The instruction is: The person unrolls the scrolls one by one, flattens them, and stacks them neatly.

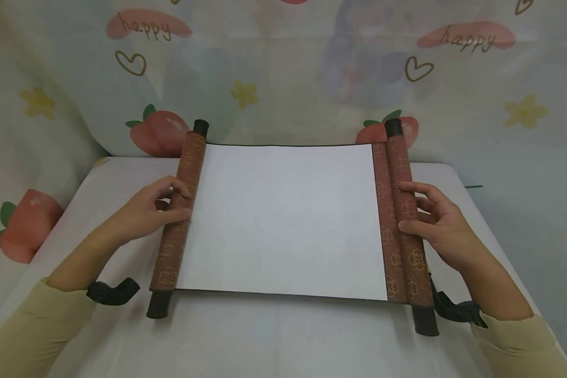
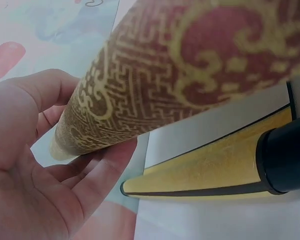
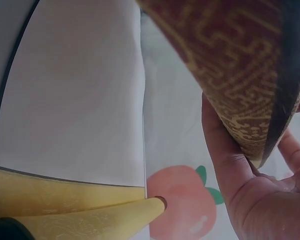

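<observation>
A hanging scroll lies unrolled between my hands in the head view, its blank white sheet (image 1: pixel 285 220) facing up. My left hand (image 1: pixel 144 212) grips the left roller (image 1: pixel 167 249), brown-red with gold flowers and black end knobs, with thumb and fingers spread around its middle. On the other side my right hand (image 1: pixel 446 223) holds the right roller (image 1: pixel 416 257), thumb and index finger on its near face. A band of the same patterned cloth (image 1: pixel 389 252) runs inside it. In the left wrist view, fingers (image 2: pixel 107 170) curl under the patterned roller (image 2: pixel 140 80).
The scroll is over a white table (image 1: pixel 283 346). Behind stands a pale cloth backdrop (image 1: pixel 283 68) with printed fruit, hearts and flowers. Black curved mounts (image 1: pixel 113 292) sit at both wrists, close to the lower roller ends. A yellow-looking roller (image 3: pixel 90 215) shows in the right wrist view.
</observation>
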### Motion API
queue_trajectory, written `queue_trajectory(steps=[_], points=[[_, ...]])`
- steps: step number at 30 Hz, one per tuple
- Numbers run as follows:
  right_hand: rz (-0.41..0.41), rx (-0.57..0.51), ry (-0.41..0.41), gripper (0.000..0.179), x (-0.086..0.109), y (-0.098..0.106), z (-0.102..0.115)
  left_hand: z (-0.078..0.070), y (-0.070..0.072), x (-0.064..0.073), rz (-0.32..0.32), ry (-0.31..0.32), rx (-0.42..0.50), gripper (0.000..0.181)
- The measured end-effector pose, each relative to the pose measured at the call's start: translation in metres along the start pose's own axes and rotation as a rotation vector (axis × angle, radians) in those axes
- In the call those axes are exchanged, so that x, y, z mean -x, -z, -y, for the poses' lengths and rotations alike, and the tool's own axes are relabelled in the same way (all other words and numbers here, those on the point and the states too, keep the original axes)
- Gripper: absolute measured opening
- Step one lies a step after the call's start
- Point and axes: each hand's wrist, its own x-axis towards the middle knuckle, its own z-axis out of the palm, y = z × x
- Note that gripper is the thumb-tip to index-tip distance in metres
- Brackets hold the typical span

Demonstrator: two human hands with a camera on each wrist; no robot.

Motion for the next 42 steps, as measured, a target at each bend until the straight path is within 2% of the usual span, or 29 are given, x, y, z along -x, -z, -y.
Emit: queue_trajectory(steps=[6,13,20,35,42], points=[[0.008,-0.013,0.011,0.066,-0.001,0.000,-0.002,0.003,0.001,0.003,0.003,0.011,0.049,0.027],[0.011,-0.012,0.027,0.066,-0.002,0.000,-0.002,0.004,0.000,0.001,0.003,-0.033,0.007,0.020],[0.006,0.002,0.020,0.066,-0.001,0.002,-0.001,0.002,-0.003,-0.001,-0.003,0.038,0.006,0.033],[0.020,0.001,0.013,0.066,-0.001,0.000,0.001,0.008,0.006,0.008,-0.015,0.012,-0.135,0.020],[0.004,-0.001,0.026,0.066,0.001,0.001,0.000,0.007,0.008,0.008,-0.024,0.041,-0.159,0.020]])
